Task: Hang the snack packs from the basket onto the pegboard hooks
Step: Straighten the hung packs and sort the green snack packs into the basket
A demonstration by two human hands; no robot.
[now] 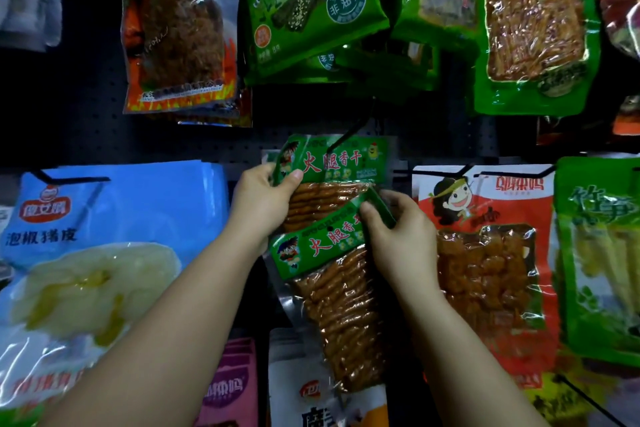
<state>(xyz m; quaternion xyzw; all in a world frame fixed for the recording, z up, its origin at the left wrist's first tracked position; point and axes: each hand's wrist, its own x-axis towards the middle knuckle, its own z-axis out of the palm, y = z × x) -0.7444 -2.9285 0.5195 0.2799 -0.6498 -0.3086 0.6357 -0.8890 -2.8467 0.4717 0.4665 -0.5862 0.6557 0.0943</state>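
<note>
A green-topped snack pack (341, 159) with red characters hangs on a black pegboard hook (346, 137) at the centre. My left hand (263, 199) pinches its upper left corner. A second, identical green-topped pack (341, 305) of brown sticks is tilted in front of and below the first. My right hand (398, 236) grips the top right corner of its green header. The hole in that header sits below the hook, off it. The basket is out of view.
The dark pegboard (86, 121) is crowded with hanging packs: a big blue pack (114, 218) at left, a red-and-white pack (485, 270) and a green pack (602, 253) at right, green seaweed packs (304, 7) above, pink and white packs (228, 388) below.
</note>
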